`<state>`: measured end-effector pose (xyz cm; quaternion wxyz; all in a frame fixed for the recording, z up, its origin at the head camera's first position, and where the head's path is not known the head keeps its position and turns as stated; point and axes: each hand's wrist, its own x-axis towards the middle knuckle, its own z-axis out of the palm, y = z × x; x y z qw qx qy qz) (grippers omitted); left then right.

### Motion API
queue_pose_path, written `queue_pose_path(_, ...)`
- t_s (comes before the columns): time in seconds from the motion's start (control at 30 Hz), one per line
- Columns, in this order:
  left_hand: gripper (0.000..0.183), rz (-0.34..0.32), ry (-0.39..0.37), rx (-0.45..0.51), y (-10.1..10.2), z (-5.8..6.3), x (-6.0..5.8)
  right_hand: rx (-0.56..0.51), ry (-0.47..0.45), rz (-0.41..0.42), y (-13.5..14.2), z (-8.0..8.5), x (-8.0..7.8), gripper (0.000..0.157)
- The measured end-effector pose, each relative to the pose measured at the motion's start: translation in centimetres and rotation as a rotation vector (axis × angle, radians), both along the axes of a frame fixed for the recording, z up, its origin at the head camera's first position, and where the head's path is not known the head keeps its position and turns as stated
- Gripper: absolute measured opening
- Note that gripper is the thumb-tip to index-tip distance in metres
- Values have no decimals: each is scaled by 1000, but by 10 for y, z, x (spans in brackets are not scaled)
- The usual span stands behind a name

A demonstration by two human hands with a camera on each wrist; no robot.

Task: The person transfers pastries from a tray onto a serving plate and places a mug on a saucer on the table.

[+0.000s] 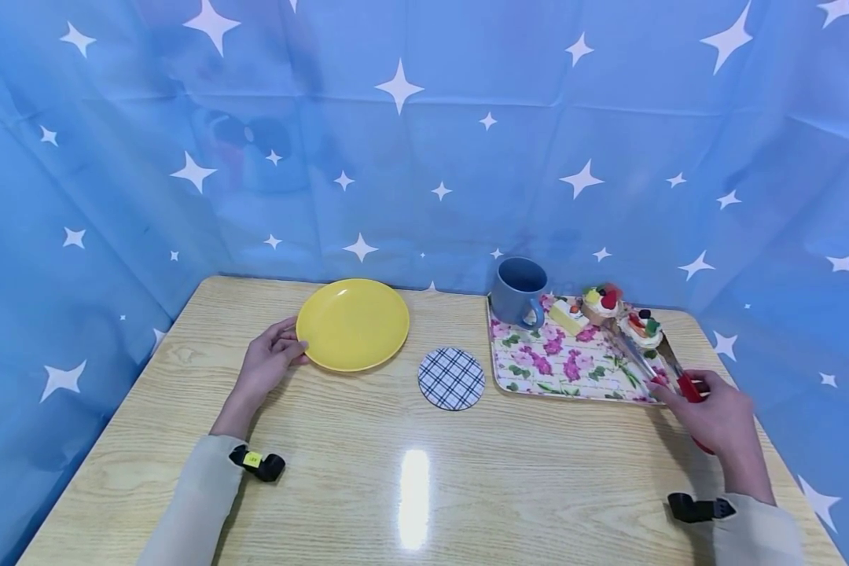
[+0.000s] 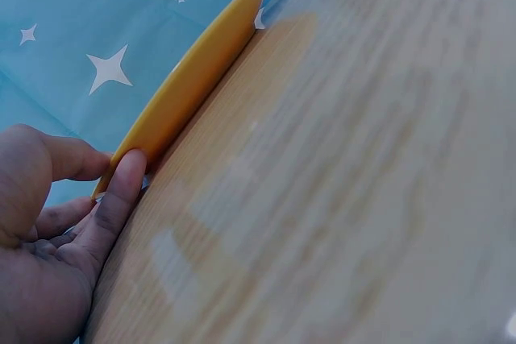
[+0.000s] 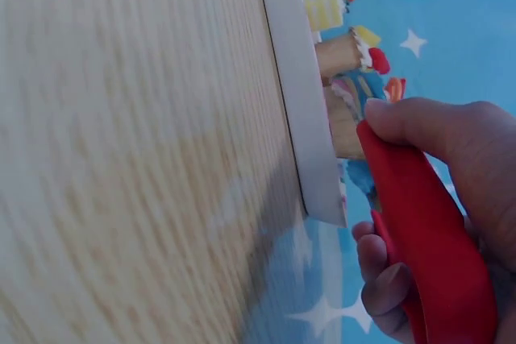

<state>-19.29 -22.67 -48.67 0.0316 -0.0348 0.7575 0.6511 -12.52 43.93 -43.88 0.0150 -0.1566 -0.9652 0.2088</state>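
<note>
My left hand pinches the near-left rim of a yellow plate. In the left wrist view the plate is seen edge-on, gripped between thumb and fingers. On the right, my right hand holds metal tongs with red handles. The tong arms stand on either side of a fruit-topped cream tart at the right end of a floral tray; whether they squeeze it I cannot tell. A second fruit tart and a small yellow cake slice sit to its left.
A blue-grey mug stands on the tray's back left corner. Between plate and tray lies a round checked coaster on the wooden table. A blue curtain with white stars hangs behind the table.
</note>
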Motion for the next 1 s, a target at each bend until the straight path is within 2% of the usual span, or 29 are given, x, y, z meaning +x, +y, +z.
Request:
queue_pose_path(0.2, 65, 7, -10, -9, 1, 2, 0, 8, -17, 4, 1, -2, 0, 101)
queue_pose_path(0.63, 63, 10, -10, -4, 1, 4, 2, 53, 37, 81, -2, 0, 2, 82)
queue_pose_path(1.0, 62, 10, -2, -2, 1, 3, 1, 59, 65, 98, 1, 0, 3, 80)
